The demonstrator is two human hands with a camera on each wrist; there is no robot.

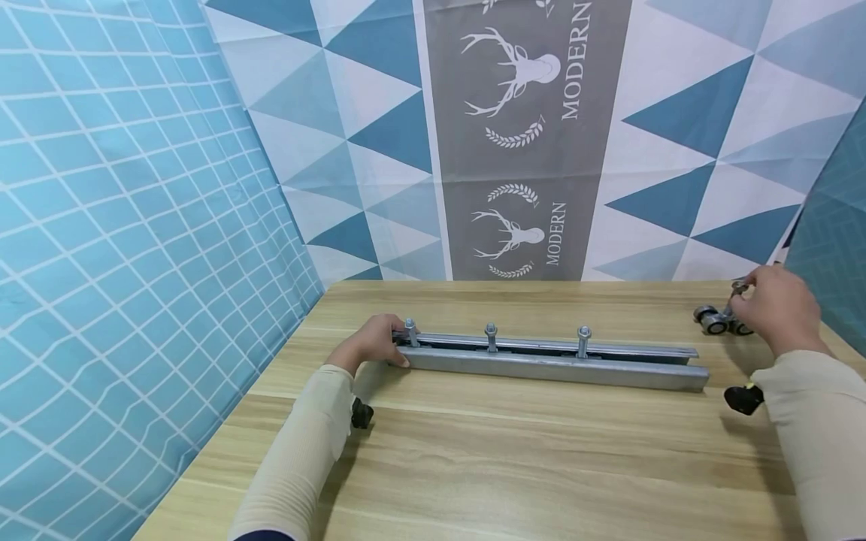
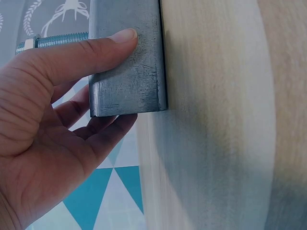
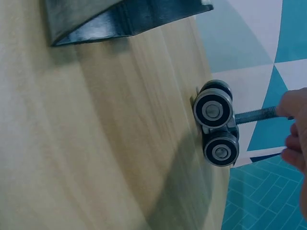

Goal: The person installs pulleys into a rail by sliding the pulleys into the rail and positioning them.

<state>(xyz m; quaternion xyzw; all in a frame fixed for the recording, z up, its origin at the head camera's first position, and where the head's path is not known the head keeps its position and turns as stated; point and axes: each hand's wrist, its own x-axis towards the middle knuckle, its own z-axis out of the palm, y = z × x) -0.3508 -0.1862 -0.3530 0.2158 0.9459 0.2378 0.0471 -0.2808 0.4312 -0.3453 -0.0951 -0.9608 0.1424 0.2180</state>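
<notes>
A grey metal channel rail lies across the tabletop with its slot facing up. Several threaded bolts with nuts, one of them a middle bolt, stand upright out of the slot. My left hand grips the rail's left end, the thumb pressed on the near wall and the fingers round the far side and end. Beyond the rail's right end, my right hand pinches the upright threaded bolt of a roller trolley. Its black-and-silver wheels are right at the wood. The bolt's top is hidden behind the fingers.
The wood-grain table extends toward me in front of the rail. A patterned cloth hangs behind its back edge, and a blue checked sheet runs along the left. Black wrist devices sit under both forearms.
</notes>
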